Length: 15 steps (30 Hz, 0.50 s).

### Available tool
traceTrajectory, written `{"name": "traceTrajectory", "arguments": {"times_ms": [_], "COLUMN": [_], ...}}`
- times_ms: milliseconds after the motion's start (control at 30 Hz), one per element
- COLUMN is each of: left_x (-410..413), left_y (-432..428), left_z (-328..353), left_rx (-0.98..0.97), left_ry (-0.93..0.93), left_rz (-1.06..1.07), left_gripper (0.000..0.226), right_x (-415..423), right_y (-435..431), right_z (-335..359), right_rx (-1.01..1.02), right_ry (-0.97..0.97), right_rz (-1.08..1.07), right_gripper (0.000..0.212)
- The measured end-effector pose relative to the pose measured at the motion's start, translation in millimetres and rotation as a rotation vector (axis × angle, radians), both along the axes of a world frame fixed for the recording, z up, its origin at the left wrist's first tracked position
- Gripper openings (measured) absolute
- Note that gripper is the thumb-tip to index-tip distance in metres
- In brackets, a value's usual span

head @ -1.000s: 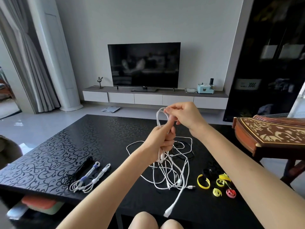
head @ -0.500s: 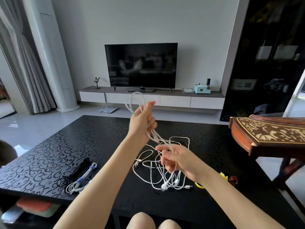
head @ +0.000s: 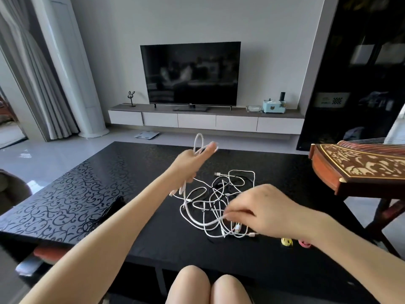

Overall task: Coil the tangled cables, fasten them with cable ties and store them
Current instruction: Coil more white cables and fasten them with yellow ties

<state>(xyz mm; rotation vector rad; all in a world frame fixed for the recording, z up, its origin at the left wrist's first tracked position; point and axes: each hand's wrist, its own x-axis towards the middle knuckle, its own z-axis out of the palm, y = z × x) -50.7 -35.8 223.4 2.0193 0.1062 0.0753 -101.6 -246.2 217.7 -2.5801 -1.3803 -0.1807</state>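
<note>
A tangle of white cables (head: 219, 200) lies on the black patterned table (head: 76, 194). My left hand (head: 192, 161) is raised over the table and holds a small white cable coil (head: 200, 142) whose loops stick up past my fingers; the cable's tail hangs from that hand into the tangle. My right hand (head: 260, 209) hovers low over the tangle's right side and pinches a white strand at my fingertips. Yellow (head: 286, 242) and pink cable ties (head: 304, 243) peek out on the table just below my right wrist.
A carved wooden zither (head: 359, 170) on a stand juts in at the table's right edge. A dark cable bundle (head: 114, 207) shows beside my left forearm. Beyond the table are a TV (head: 190, 73) on a low cabinet and a scale on the floor.
My left hand with the coil has swung right and forward. My right hand has dropped lower and moved right over the tangle, drawing a strand out. The camera tilted, hiding the bundled cables at left.
</note>
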Motion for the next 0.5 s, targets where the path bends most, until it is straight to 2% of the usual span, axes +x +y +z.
{"name": "traceTrajectory", "arguments": {"times_ms": [67,100,233,300,400,500], "left_x": [-8.0,-11.3,-23.6,-29.3,-35.6,-38.2], "left_y": [-9.2,-13.0,-27.7,-32.5,-33.5,-31.7], "left_z": [-5.6,-9.2,-19.3,-20.3,-15.8,-13.8], "left_rx": [-0.250,-0.326,-0.545,-0.561,-0.487,-0.379], "left_ry": [0.199,0.263,0.402,0.434,0.381,0.375], "left_rz": [-0.164,-0.260,-0.516,-0.576,-0.637,-0.660], "left_gripper": [0.086,0.084,0.084,0.076,0.034,0.036], "right_x": [5.2,9.1,27.1,33.9,37.2,40.2], "right_y": [2.4,4.2,10.2,10.8,11.6,11.5], "right_z": [20.1,27.0,35.5,33.6,29.7,27.5], "right_rx": [0.094,0.143,0.202,0.204,0.215,0.187], "right_ry": [0.047,0.044,-0.106,-0.134,-0.104,-0.119], "right_rz": [0.018,0.004,-0.155,-0.191,-0.194,-0.182], "right_gripper": [0.020,0.016,0.017,0.021,0.021,0.032]}}
